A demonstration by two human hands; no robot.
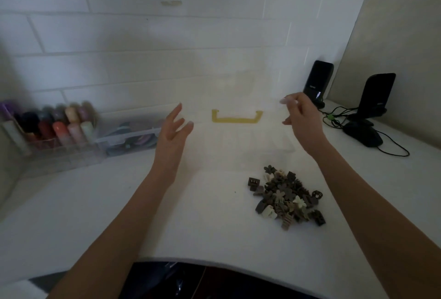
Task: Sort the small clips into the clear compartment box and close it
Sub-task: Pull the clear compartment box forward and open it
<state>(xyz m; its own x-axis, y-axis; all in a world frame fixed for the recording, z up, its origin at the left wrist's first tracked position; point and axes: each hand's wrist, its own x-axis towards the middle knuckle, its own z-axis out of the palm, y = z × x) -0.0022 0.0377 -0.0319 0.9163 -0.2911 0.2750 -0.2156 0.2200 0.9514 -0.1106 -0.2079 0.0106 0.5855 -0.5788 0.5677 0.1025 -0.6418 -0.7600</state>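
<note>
None of the sorting looks done: the clear box [238, 131] sits far on the white table [95, 215], left hand [173, 129] spread beside it, right hand [301, 117] pinching its edge, clips [288, 197] piled near.

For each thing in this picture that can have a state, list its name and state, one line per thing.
clear compartment box: blurred, open or closed cannot be told.
yellow handle: raised between the hands.
clips: heaped loose on the counter, unsorted.
left hand: open, fingers spread.
right hand: fingers curled at the box's right edge; grip unclear.
</note>
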